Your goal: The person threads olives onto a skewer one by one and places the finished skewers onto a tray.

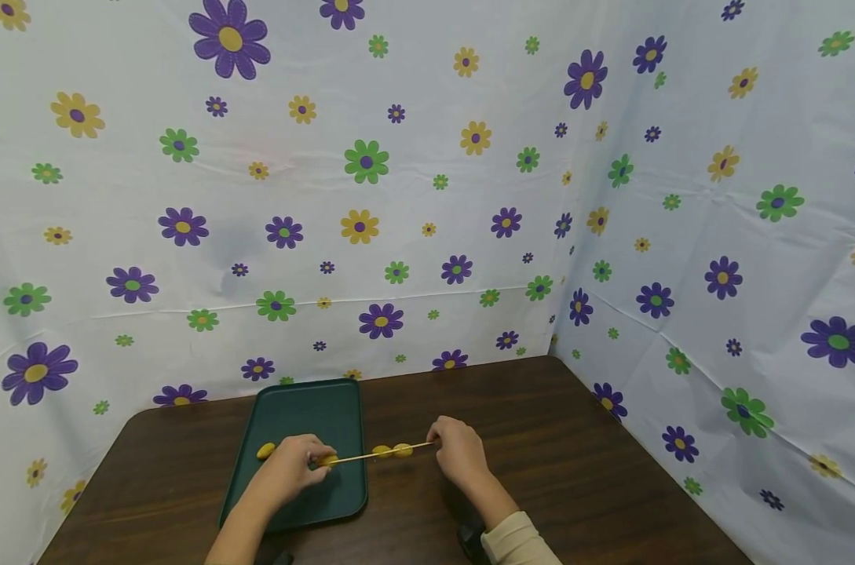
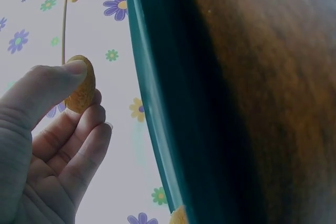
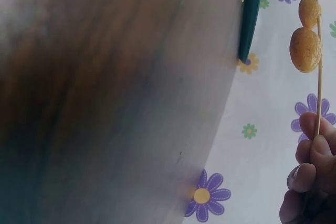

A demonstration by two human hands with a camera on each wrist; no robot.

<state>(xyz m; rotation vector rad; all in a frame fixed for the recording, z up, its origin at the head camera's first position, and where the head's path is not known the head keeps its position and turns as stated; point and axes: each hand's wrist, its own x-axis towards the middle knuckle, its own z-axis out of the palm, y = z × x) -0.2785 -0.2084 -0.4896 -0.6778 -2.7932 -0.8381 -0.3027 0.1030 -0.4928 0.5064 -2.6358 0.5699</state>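
A thin wooden skewer (image 1: 356,457) spans the gap between the two hands, nearly level above the table. My right hand (image 1: 461,453) pinches its right end between thumb and fingers. Partway along it sit two oval golden-brown pieces (image 3: 305,50), side by side and threaded on. At the skewer's other end my left hand (image 1: 291,468) pinches a third oval golden-brown piece (image 2: 81,95) between thumb and fingers, over the tray. The skewer's tip meets this piece, and the thumb partly covers it there. Another such oval piece (image 1: 266,450) lies on the dark green tray (image 1: 314,408), left of my left hand.
The tray lies on the left part of a dark brown wooden table (image 1: 540,439). White cloth (image 1: 427,235) printed with purple, yellow and green flowers hangs behind the table and along its right side. A dark object (image 1: 473,541) shows at my right wrist.
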